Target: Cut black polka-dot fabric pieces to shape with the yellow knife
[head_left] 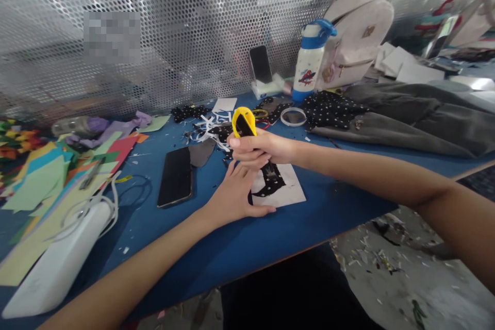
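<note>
**Yellow cutter gripped above a white sheet on the blue table**

The yellow cutter (243,122) stands upright in the right hand (258,148), whose fingers are curled tight round its lower part; only the rounded yellow top with its black centre rises above the fist. Just below that hand lies a white sheet (279,190) bearing a black shape, flat on the table (309,216). The left hand (234,195) rests on the sheet's left edge, fingers spread flat and thumb stretched along the near edge, grasping nothing. The cutter's blade end is hidden by the right hand, so whether it touches the sheet cannot be told. A dark phone (176,176) lies just left of the left hand. Behind the hands, black and white paper scraps (209,126) are jumbled and hard to separate.
</note>
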Action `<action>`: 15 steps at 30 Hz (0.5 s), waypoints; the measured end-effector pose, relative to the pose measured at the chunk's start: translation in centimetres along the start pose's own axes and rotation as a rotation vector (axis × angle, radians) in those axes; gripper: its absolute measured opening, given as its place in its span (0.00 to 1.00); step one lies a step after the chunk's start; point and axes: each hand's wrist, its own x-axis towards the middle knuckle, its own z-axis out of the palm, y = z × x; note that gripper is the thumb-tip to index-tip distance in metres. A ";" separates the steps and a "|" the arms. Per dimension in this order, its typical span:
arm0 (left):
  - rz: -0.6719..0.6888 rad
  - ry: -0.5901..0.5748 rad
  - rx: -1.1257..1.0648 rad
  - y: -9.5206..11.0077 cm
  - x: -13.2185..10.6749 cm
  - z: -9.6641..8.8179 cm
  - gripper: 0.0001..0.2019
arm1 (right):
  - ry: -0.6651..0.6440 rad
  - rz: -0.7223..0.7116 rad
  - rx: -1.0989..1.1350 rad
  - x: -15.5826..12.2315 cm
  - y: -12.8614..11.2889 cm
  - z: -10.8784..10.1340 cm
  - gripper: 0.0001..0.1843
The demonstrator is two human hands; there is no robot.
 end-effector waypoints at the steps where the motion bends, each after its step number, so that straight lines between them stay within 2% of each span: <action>1: 0.003 0.001 0.001 -0.1 0.0 0.1 0.52 | -0.004 0.015 0.007 0.0 0.3 -0.1 0.24; 5: 0.010 0.011 -0.001 -0.2 0.0 0.2 0.53 | -0.007 0.027 0.023 0.0 0.3 0.1 0.23; 10: 0.014 0.012 -0.007 -0.1 0.0 0.0 0.53 | 0.014 -0.026 0.000 -0.1 -0.5 0.3 0.23; 15: 0.016 0.015 -0.002 -0.1 0.0 0.2 0.53 | 0.005 0.017 0.012 0.1 -0.1 0.3 0.24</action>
